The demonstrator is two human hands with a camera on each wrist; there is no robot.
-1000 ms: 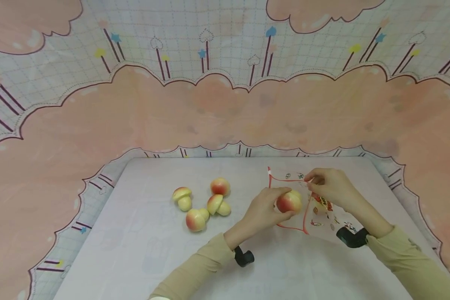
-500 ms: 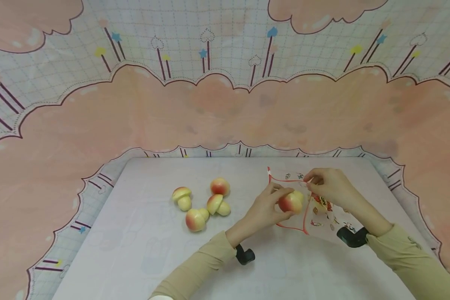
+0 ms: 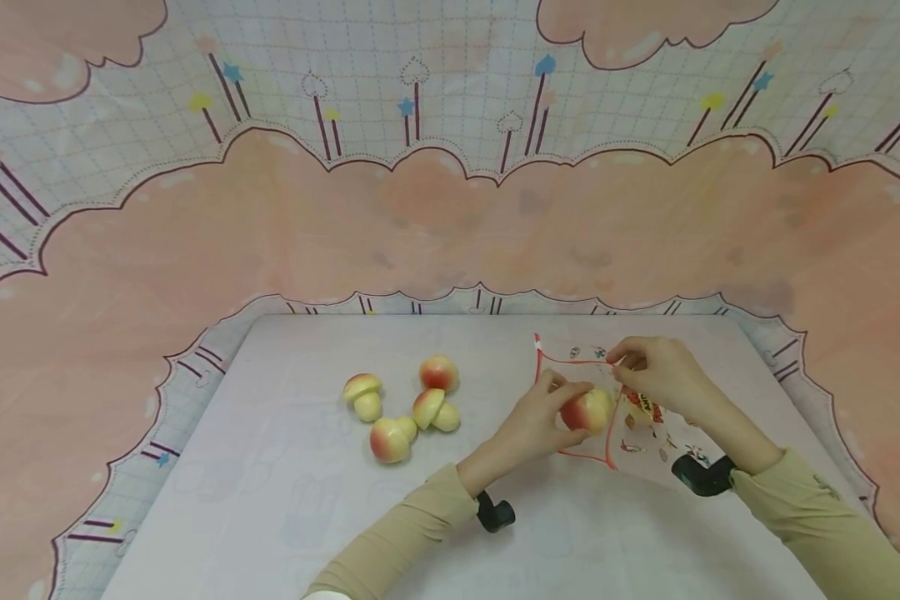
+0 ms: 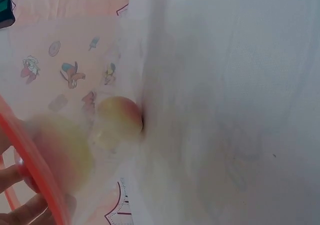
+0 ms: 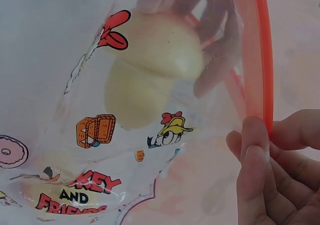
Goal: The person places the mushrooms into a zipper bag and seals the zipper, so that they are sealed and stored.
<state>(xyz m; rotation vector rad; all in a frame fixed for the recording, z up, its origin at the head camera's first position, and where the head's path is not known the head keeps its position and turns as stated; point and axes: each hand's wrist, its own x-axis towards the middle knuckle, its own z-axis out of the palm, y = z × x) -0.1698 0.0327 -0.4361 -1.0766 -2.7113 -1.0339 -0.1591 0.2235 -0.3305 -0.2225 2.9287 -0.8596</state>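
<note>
1. The toy mushroom (image 3: 587, 410), red-and-yellow cap over a pale yellow stem, sits at the mouth of the clear bag (image 3: 648, 421), at about 4 o'clock from the table's middle in the head view.
2. Through the film in the right wrist view, the toy mushroom (image 5: 152, 70) has its long axis running from the cap at roughly 1 o'clock down to the stem at 7 o'clock, so the stem points deeper into the clear bag (image 5: 75, 135).
3. The left hand (image 3: 536, 421) has its fingers curled round the toy mushroom, clamped on the cap from the 9 o'clock side.
4. The right hand (image 3: 656, 371) pinches the red zip rim (image 3: 570, 360) at the bag's far edge; in the right wrist view the right hand (image 5: 272, 170) has thumb and fingers pressed together on the red zip rim (image 5: 257, 60).
5. The clear bag is printed with cartoon figures and red lettering, and it lies open toward 9 o'clock.
6. Four more toy mushrooms (image 3: 405, 408) lie in a loose cluster at 9 o'clock from the left hand, well apart from the bag.
7. All of it rests on a pale lilac tabletop (image 3: 285, 500).
8. Behind and around hangs a pink cloud-patterned backdrop (image 3: 450, 217) with a gridded, star-dotted band at 12 o'clock.
</note>
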